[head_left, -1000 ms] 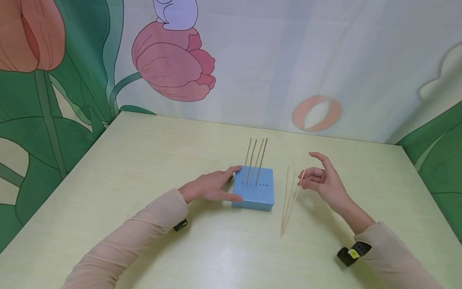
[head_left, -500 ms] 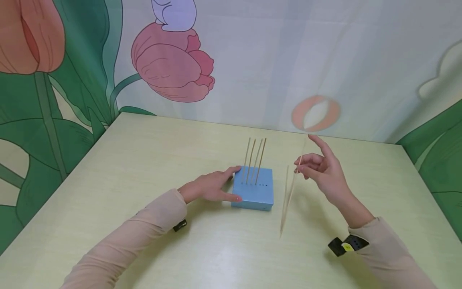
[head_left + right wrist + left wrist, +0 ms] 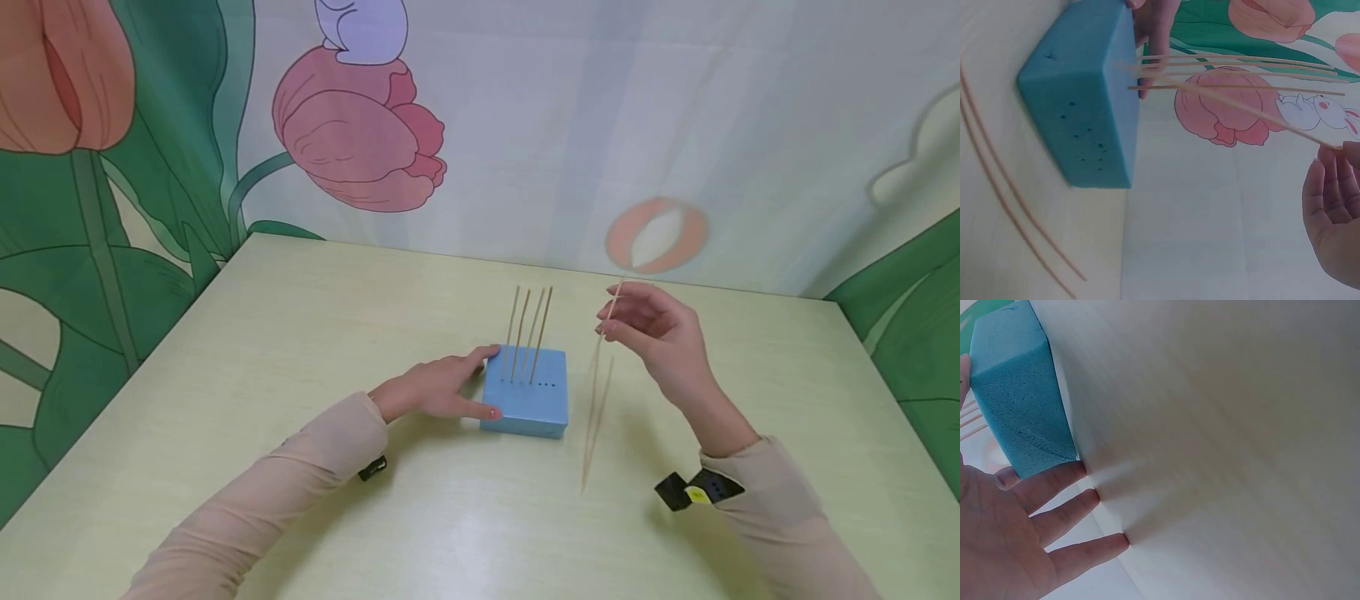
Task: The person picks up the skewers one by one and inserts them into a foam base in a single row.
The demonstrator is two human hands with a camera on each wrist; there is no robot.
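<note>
A blue foam block (image 3: 528, 404) sits on the table with several thin sticks (image 3: 542, 333), like bamboo skewers, standing upright in a row in its top. Three dark holes continue that row to the right. My left hand (image 3: 444, 387) rests against the block's left side, thumb at the front and index finger at the back corner; its other fingers (image 3: 1063, 522) are straight and spread, tips at the tabletop. My right hand (image 3: 660, 333) pinches one stick (image 3: 612, 308) near its upper end, right of the block. In the right wrist view this stick (image 3: 1241, 107) slants towards the block's top.
Two more loose sticks (image 3: 601, 408) lie on the pale table (image 3: 315, 333) right of the block, their near ends together. Small holes mark the block's side face (image 3: 1079, 125). Behind the table hangs a printed curtain (image 3: 525, 125) with tulips.
My right hand has lifted a stick off the table and moved up and left with it, turning it more upright. The left hand and the block have stayed in place.
</note>
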